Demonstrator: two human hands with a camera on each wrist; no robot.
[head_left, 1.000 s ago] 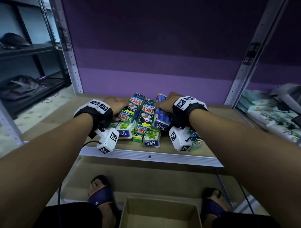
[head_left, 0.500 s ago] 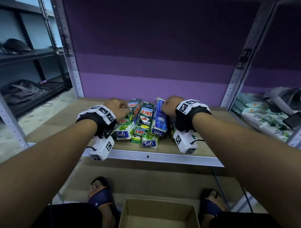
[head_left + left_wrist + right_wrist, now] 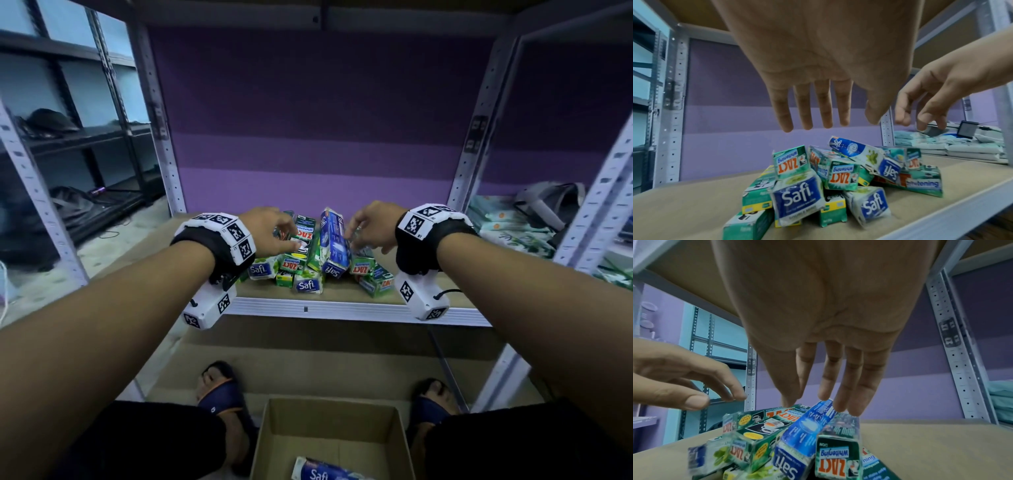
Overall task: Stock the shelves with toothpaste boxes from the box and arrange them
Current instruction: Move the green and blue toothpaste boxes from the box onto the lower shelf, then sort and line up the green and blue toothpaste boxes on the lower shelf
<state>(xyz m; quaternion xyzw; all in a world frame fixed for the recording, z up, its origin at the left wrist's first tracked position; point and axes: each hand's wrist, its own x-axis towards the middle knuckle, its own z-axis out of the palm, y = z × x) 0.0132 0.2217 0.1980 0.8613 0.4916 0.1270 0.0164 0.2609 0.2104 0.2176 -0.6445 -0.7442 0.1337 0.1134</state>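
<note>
The head camera is looking forward and down over both forearms at the shelf (image 3: 342,310). Each wrist camera is peering low and close along its palm toward the heap of toothpaste boxes (image 3: 830,181), which all three views are sharing.

I see green-and-white toothpaste boxes (image 3: 301,260) with red lettering, blue-white Safi ones among them, purple wall (image 3: 308,137) behind, white wristbands (image 3: 222,236) with black-checkered markers.

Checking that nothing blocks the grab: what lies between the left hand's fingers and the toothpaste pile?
Nothing. In the left wrist view, the left hand hovers open above the toothpaste pile, with only bare air below its fingertips.
</note>
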